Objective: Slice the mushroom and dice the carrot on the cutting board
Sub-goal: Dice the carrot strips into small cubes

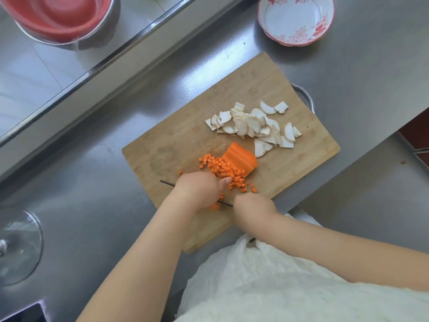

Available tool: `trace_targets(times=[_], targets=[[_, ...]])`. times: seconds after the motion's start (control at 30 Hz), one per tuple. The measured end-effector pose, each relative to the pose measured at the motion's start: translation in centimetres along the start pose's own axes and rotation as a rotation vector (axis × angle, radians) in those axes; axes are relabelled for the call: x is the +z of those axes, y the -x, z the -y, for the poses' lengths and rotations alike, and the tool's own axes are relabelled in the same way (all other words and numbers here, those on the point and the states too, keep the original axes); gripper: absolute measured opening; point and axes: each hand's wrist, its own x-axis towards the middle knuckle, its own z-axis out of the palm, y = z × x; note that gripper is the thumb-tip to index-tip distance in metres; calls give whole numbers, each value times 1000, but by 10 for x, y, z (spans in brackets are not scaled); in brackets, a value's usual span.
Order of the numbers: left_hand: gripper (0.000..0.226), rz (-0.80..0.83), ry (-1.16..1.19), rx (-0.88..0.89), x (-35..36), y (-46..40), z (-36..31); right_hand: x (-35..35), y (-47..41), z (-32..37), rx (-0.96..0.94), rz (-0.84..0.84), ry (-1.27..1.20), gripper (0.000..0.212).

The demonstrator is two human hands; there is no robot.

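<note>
**Orange cubes and pale slices on a bamboo board**

Bamboo is the cutting board [176,145], lying askew on a steel counter [362,89]. At its middle sits a carrot [241,159] chunk, bright orange with a flat cut face, and a heap of small carrot cubes [222,170] spills from it toward 7 o'clock. White mushroom slices [253,125], thin half-moons with tan edges, are piled at 1 o'clock from the carrot. No writing can be read anywhere.

The left hand [199,191] lies at 7 o'clock from the carrot chunk, touching the cubes; its thumb points at the heap, and whether the fingers grip anything cannot be told. The right hand [254,208], at 6 o'clock from the chunk, is curled round the handle of a knife [166,182], whose dark blade runs under the left hand toward 10 o'clock.

A flowered bowl [296,19] stands at 1 o'clock beyond the board, a red basin [58,17] at 10 o'clock.
</note>
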Motion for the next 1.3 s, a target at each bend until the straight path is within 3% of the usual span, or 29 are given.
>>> trace_targets(times=[0.03,0.1,0.3,0.37,0.4,0.43,0.53,0.57,0.6,0.63,0.7,0.77,0.93,1.1,1.3], targets=[[55,196,-9,-20,-5,-9,-3,0,1,1,-5,-1,2,28],[66,367,75,-67,-10,-20,-6,-1,2,1,-4,-6,-10,27],[74,493,95,-102,-10,-26,-11,-8,-8,7,44,37,-27,36],[73,440,117,-121,-18,-21,-14,-10,-9,11,45,11,-32,33],[66,335,138,-90,-21,-18,-13,-10,-9,11,28,-20,-47,27],[56,122,201,-51,-20,-15,-9,-8,-9,11,9,-51,-75,20],[37,-922,634,15,-2,14,5,-5,-8,3,-40,-104,-161,15],[35,-1181,784,12,10,27,8,-4,-7,0,-55,-113,-188,16],[34,-1319,943,-22,27,36,11,-2,-5,-3,-73,-116,-215,19],[36,-1350,1106,-101,44,43,13,-1,-3,-5,-91,-120,-233,22],[44,-1212,1405,-345,75,47,14,3,3,-8,-119,-130,-227,27],[43,-969,1536,-540,100,42,14,10,7,-9,-129,-139,-180,28],[13,-411,1541,-614,130,25,7,21,6,-7,-113,-137,-136,26],[14,-296,1700,-645,123,13,7,20,6,-6,-87,-160,-106,23],[16,-281,1677,-617,119,14,10,22,6,-6,-89,-163,-76,20]])
